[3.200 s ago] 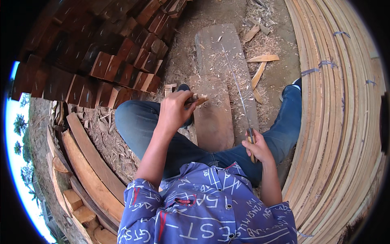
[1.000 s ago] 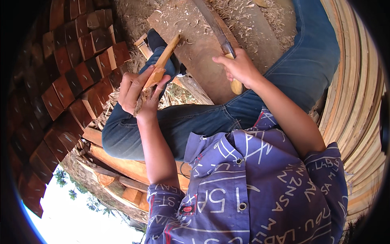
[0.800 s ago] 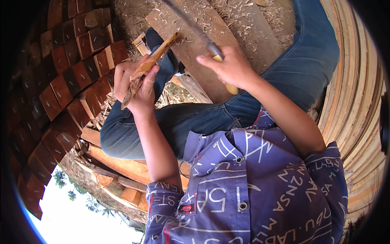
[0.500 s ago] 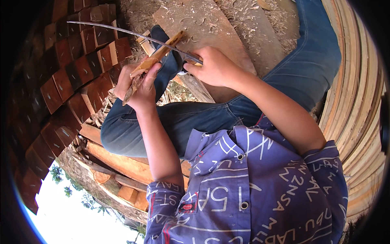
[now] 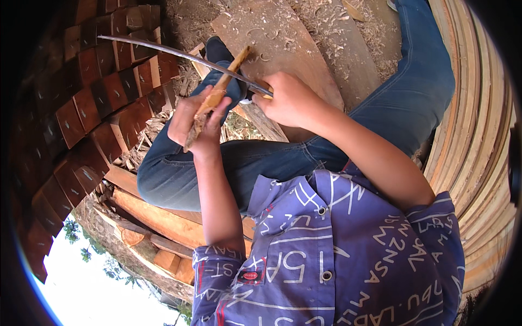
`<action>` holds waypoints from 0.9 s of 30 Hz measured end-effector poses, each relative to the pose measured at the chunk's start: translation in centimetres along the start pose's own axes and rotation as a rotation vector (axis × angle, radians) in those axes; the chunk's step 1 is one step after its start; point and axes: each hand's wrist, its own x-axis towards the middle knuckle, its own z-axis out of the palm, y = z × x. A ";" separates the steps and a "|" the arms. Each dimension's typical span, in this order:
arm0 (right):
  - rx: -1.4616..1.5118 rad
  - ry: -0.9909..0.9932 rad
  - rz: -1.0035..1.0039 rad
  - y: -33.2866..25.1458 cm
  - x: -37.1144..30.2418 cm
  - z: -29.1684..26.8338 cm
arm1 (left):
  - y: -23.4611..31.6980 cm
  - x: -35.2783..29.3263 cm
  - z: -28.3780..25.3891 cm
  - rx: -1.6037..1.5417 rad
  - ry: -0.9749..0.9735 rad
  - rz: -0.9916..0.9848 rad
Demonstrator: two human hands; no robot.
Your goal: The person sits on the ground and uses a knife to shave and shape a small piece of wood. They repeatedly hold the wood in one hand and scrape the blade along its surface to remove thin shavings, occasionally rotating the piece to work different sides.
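Left hand point(image 5: 197, 120) fingers wrap the stick point(image 5: 217, 98); right hand point(image 5: 291, 100) grips the long knife point(image 5: 179, 55) crossing it; a slip could cut those fingers

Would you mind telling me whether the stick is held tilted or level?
Tilted: the stick slants up from the left hand, crossing the blade.

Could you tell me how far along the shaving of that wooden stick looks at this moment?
Done: many shavings lie on the wooden board, so much cutting has happened. In hand: the left hand grips the stick while the right hand lays the long blade across it. Left: the stick's lower end looks rough, so it probably needs more trimming.
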 end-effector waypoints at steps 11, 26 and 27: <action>-0.039 0.015 -0.064 -1.4 -0.3 0.3 | -0.9 -0.6 -0.1 -0.002 0.045 -0.042; -0.011 -0.064 0.008 -0.9 0.1 -0.4 | -0.3 -0.5 -0.2 0.000 0.045 -0.028; -0.008 -0.083 0.037 -0.5 0.4 -0.6 | -0.1 -0.3 0.0 0.029 0.032 -0.024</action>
